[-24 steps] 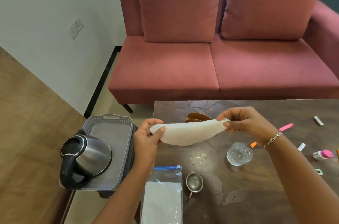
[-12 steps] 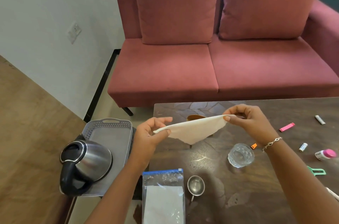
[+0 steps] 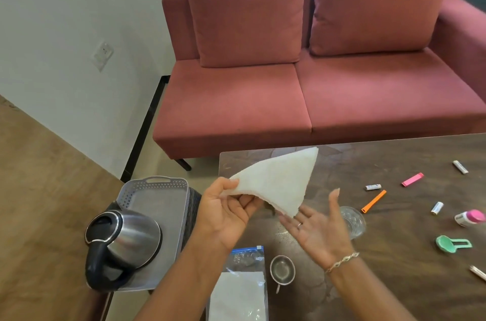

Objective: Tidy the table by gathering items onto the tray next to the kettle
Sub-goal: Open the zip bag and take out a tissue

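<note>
A white cloth (image 3: 278, 181), folded into a triangle, hangs above the left end of the dark table (image 3: 394, 255). My left hand (image 3: 226, 213) pinches its left corner between thumb and fingers. My right hand (image 3: 318, 226) lies open, palm up, just under the cloth's lower tip. The grey perforated tray (image 3: 155, 194) sits left of the table, with the steel kettle (image 3: 123, 244) standing on its near part. A zip bag (image 3: 239, 289) holding a white sheet and a small metal cup (image 3: 282, 272) lie near the table's front.
A clear glass (image 3: 353, 220) stands behind my right hand. Scattered to the right lie an orange clip (image 3: 373, 201), a pink clip (image 3: 412, 179), several small batteries (image 3: 373, 187), a pink-capped bottle (image 3: 470, 217) and a green scoop (image 3: 452, 243). A pink sofa (image 3: 302, 99) stands behind the table.
My right hand has let go of the cloth and dropped open beneath it. The cloth, earlier stretched between both hands, now stands up as a folded triangle held by my left hand alone.
</note>
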### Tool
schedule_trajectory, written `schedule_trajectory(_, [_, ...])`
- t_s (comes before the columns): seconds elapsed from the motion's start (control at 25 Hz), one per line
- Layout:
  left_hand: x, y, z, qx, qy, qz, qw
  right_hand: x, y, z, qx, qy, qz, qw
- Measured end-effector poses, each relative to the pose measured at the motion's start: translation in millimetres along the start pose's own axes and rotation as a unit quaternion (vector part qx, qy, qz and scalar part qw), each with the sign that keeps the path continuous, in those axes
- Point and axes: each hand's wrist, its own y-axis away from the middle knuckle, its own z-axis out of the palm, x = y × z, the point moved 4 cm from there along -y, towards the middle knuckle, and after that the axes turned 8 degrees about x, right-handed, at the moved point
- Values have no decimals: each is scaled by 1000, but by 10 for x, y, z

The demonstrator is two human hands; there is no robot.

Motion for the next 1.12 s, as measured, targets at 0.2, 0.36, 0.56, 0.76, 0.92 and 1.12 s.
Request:
schedule_trajectory(0.2, [-210,-58,-64,49,63,4,997,218,155,411,-78,-37,-44,995])
schedule_trajectory(0.36, [-366,-103,-201,65,74,18,995,143,84,377,83,-35,-112,990])
schedule_trajectory(0.56, [-645,-224,-540,102,-158,-14,982,-203,-18,126,249,204,-189,928])
schedule_trajectory(0.76, [-670,-524,-685,-31,-803,231,548,-993,-328,132,305,666,-387,560])
schedule_trajectory(0.92, [-705,-826,-711,-71,-877,221,422,-1252,-946,193,235,804,-387,386])
schedule_trajectory(1.12, [-780,-1159,-747,-105,-899,201,375,-1187,-1687,132,139,886,-318,308])
